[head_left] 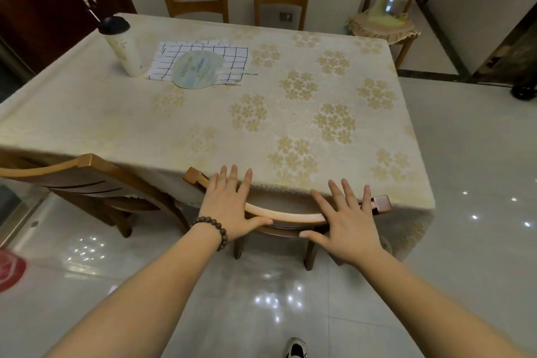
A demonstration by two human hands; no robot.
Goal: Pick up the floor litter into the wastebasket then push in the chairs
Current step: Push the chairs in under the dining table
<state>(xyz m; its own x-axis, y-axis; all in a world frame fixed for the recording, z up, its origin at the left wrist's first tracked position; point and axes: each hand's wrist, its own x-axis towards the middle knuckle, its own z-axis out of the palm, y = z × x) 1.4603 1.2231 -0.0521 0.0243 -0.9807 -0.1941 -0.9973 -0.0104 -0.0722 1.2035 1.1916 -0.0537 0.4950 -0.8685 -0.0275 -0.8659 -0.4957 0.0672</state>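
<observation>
Both the left hand (pixel 229 206) and right hand (pixel 347 222) lie flat, fingers straight, gripping nothing, on the top rail of 1 chair (pixel 286 216) (its seat already under the table (pixel 203 113)), palms placed to shove rather than lift.

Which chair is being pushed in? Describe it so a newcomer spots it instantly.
Start at the table with the cream floral cloth and go to its near edge. Two wooden chairs stand there; it is the right one, tucked under the cloth. Unlike the angled chair beside it, the left hand and right hand press its top rail.
</observation>
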